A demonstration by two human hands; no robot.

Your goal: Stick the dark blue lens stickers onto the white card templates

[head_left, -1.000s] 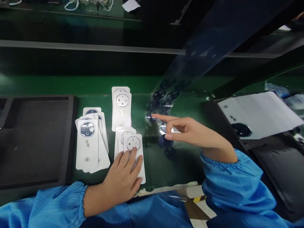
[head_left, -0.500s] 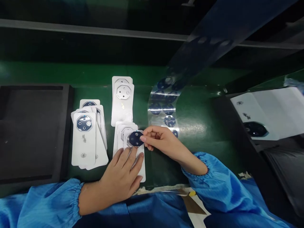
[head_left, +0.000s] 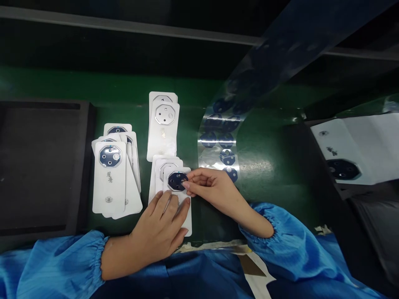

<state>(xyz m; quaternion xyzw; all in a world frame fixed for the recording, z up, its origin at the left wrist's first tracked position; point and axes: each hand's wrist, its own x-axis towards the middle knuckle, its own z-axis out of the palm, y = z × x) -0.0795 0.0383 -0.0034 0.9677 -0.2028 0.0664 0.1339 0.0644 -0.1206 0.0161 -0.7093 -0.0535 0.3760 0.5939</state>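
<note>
My left hand lies with its fingers spread over a white rounded panel, which is uppermost in a small overlapping pile. On the panel's octagonal window sits a dark blue octagonal film sticker with round holes. My right hand pinches the right edge of this sticker between thumb and forefinger. Farther back is another short stack of white panels with silvery octagons. To the left lies a fanned pile of white panels, the top one bearing a dark blue octagon and dark printed characters.
A clear strip of blue octagonal stickers curves down onto the green table from the upper right. At the left is a black tray. A folded white sheet with a blue octagon rests on a dark box at the right.
The blue sticker has moved from overhanging the octagon's right side to lining up over it. My right hand keeps its pinch; my left hand stays on the panel. The view has shifted slightly.
</note>
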